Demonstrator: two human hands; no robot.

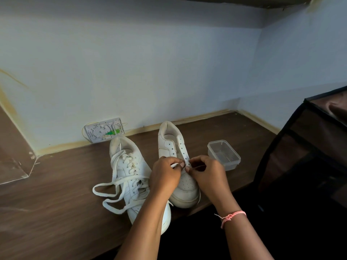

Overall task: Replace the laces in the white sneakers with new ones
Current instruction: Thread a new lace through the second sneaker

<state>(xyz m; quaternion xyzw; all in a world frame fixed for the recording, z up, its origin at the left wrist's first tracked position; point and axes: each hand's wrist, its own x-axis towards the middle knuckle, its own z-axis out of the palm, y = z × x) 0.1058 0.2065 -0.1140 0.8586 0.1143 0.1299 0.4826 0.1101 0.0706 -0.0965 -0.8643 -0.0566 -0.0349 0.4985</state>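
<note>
Right sneaker [178,166] on surface [56,194], eyelets mostly bare. Left hand [166,176] and right hand [205,172] each pinch lace [175,164] at lowest eyelets. Lace soft, light, limp; best held nr stiff tip.

A clear plastic container [223,154], lidless, sits on the dark wood-grain desk [56,194] at about three o'clock from the middle of the desktop. At eleven o'clock a white wall box [104,130] with its cover off shows a green part inside and a thin yellow wire looping at its left edge. A pale blue wall [131,72] rises behind. A black mesh-sided rack [304,147] stands at the far three o'clock edge.
</note>
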